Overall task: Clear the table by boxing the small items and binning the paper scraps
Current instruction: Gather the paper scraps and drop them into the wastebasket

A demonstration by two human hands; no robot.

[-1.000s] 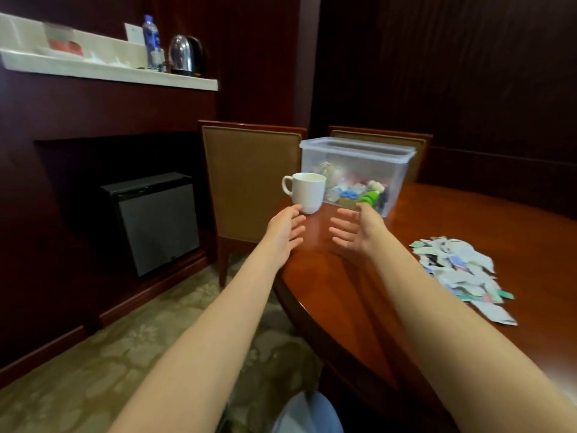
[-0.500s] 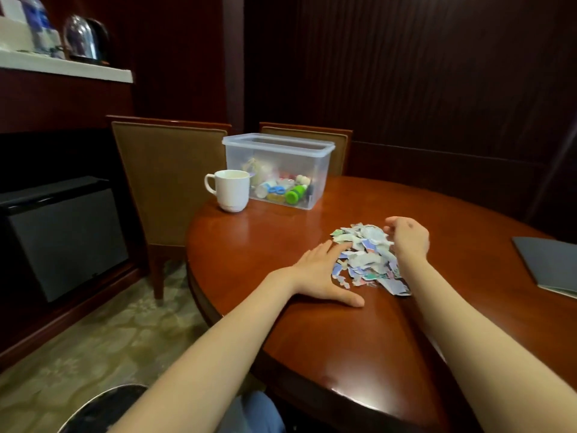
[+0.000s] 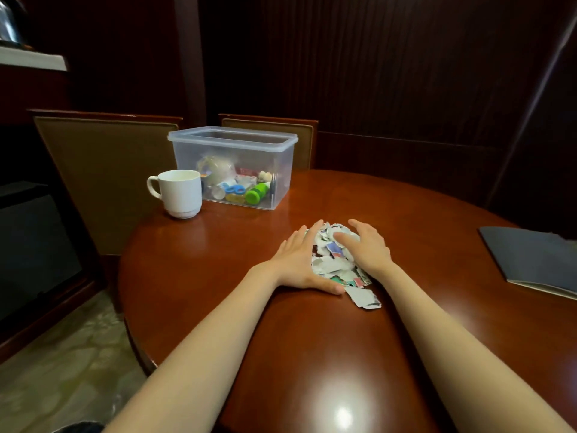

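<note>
Both hands have closed in on the pile of paper scraps [image 3: 327, 265] since half a second back; pile now bunched tighter, mid-table. Left hand [image 3: 296, 260]: released, flat, fingers straight against the pile's left edge, palm on the table [image 3: 218, 245]. Right hand [image 3: 368, 248]: fingers spread, relaxed, resting on the pile's right side, grasping nothing. Count: one clear plastic box [image 3: 231, 144] holding small items [image 3: 246, 190]; one white mug [image 3: 181, 195] just beside it; one dark folder [image 3: 530, 260] well apart, right.

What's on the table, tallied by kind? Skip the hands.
Mug: 1
Clear box: 1 (small items inside, too jumbled to count)
Pile of paper scraps: 1
Dark folder: 1
Total: 4
</note>
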